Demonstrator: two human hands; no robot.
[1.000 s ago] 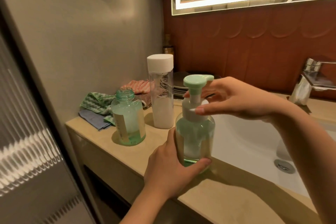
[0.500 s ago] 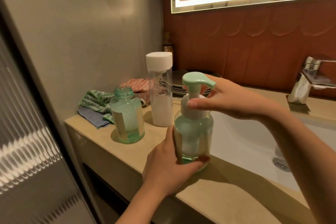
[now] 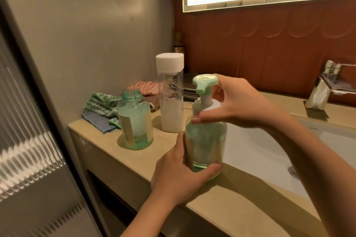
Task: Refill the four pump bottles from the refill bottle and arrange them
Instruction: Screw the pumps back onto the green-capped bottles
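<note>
Clear green-tinted pump bottle with a mint pump head (image 3: 206,140): upright at the front of the beige counter (image 3: 221,208), right beside the white sink (image 3: 260,152).
Your left hand (image 3: 179,175): wrapped round its lower body, thumb across the front.
Your right hand (image 3: 237,102): pinching the white collar (image 3: 212,105) under the pump.
Open green-tinted bottle, no pump (image 3: 134,121): standing off to the left.
Tall clear white-capped refill bottle (image 3: 170,98): just behind that one.

Pump bottle (image 3: 206,140) upright, seemingly part-full.
</note>
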